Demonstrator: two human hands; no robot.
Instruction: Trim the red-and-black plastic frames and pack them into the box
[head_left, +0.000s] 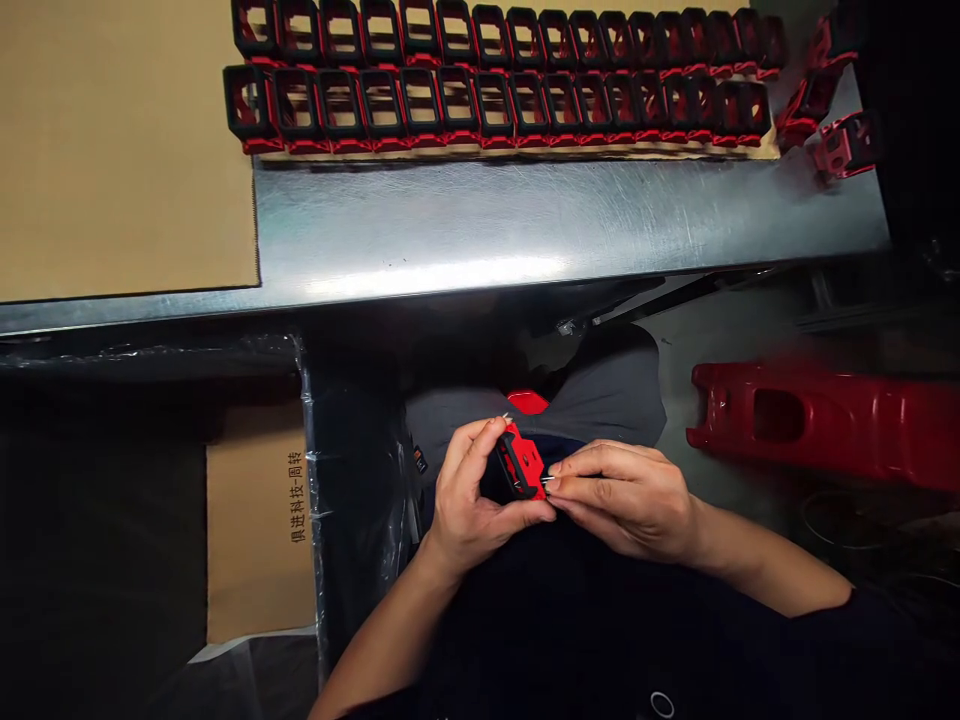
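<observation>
My left hand [471, 495] is closed around a small red-and-black frame [529, 458], held tilted above my lap. A small pale metal tip [508, 416] shows at the frame's upper end, by the fingertips. My right hand [626, 495] pinches a thin metal pin [548, 479] against the frame's lower right corner. Most of the pin is hidden by the fingers, so I cannot tell whether it is inside the frame or only touching it.
A metal table [480, 225] lies ahead, with rows of similar frames [495, 105] on cardboard and a few loose ones [847, 145] at the right. A cardboard sheet [120, 150] covers its left side. A plastic-lined box [259, 530] stands left, a red plastic stool [825, 420] right.
</observation>
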